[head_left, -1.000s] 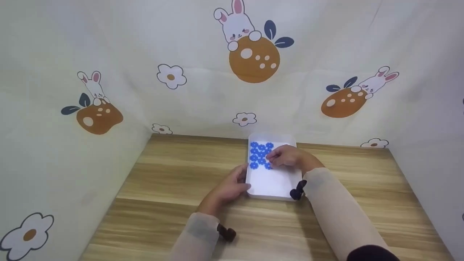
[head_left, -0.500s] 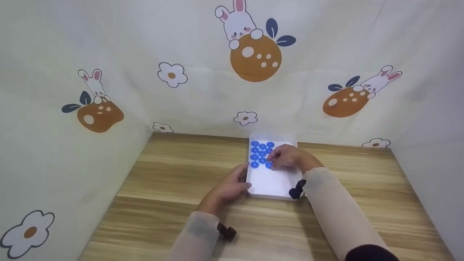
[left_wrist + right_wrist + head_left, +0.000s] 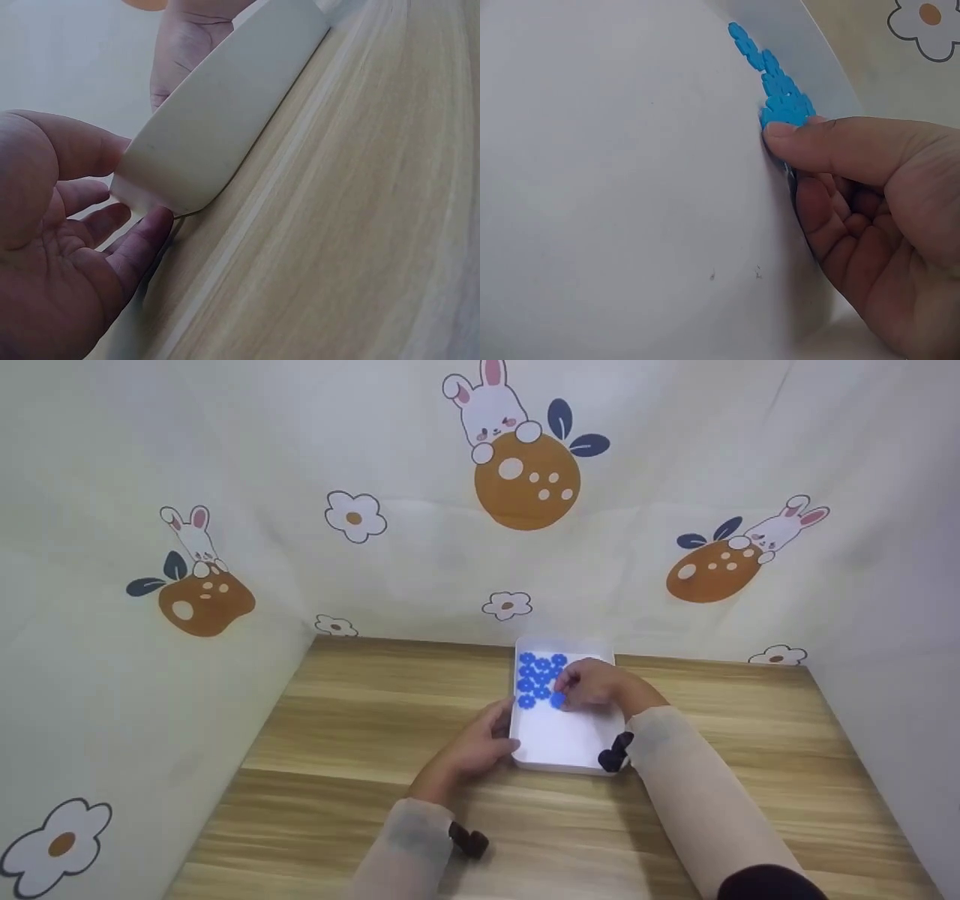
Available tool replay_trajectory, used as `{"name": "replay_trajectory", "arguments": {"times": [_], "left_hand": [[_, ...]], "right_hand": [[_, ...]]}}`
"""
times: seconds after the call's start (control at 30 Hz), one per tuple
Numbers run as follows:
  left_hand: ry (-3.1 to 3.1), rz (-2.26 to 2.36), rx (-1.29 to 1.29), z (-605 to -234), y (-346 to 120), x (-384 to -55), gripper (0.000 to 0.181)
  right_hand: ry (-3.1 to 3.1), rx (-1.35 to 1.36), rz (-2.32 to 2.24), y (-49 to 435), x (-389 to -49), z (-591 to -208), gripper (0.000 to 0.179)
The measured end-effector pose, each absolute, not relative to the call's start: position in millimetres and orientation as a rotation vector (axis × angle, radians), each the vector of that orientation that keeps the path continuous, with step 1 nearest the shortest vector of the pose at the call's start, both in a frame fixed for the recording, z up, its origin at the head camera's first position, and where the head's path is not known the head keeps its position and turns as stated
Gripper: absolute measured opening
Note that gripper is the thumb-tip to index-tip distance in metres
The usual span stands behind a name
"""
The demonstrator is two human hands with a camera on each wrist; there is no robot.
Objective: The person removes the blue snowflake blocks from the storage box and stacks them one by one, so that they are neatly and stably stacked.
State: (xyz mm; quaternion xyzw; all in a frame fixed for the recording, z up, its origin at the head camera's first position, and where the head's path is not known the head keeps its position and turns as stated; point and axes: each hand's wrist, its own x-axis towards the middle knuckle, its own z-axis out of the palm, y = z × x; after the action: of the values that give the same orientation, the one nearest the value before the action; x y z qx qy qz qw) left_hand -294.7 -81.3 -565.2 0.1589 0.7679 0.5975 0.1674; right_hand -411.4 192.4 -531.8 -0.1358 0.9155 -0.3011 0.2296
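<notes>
Several blue flower-shaped plastic pieces (image 3: 541,678) lie flat in rows in the far left part of a white tray (image 3: 559,742). My right hand (image 3: 592,682) is low over the tray's right part, thumb and fingers bent down to the row's edge. In the right wrist view, its thumb and a finger pinch one blue flower-shaped piece (image 3: 784,111); the other fingers curl below. My left hand (image 3: 480,742) holds the tray's left side. The left wrist view shows the thumb and fingers of the left hand (image 3: 67,225) around one end of the tray's wall (image 3: 217,112).
The tray stands at the back of a wood-grain table (image 3: 360,720), close to a cream curtain (image 3: 420,562) printed with rabbits and flowers. Curtain walls also rise left and right. Dark wrist-worn devices (image 3: 469,840) sit on both sleeves.
The blue piece at my right fingertips has shifted very slightly and shows tilted. My left hand and the tray stay in place.
</notes>
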Motion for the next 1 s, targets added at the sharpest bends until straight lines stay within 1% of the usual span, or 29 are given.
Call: {"name": "replay_trajectory", "arguments": {"times": [0.17,0.33,0.53,0.7,0.87,1.0], "left_hand": [[2.202,1.679,0.42,-566,-82,-295,0.077],[2.189,1.695,0.373,-566,-83,-294,0.078],[2.179,1.723,0.337,-567,-83,-295,0.077],[2.186,1.718,0.339,-568,-84,-296,0.077],[2.176,1.716,0.353,-569,-85,-295,0.078],[2.151,1.736,0.368,-570,-85,-297,0.078]], "right_hand": [[2.513,-0.428,-0.871,194,-414,-531,0.022],[2.482,-0.422,-0.945,196,-417,-527,0.02],[2.367,-0.262,-1.249,201,-416,-516,0.028],[2.348,-0.143,-1.48,217,-413,-509,0.035],[2.325,-0.039,-1.659,244,-408,-514,0.032],[2.3,0.025,-1.759,263,-403,-521,0.036]]}}
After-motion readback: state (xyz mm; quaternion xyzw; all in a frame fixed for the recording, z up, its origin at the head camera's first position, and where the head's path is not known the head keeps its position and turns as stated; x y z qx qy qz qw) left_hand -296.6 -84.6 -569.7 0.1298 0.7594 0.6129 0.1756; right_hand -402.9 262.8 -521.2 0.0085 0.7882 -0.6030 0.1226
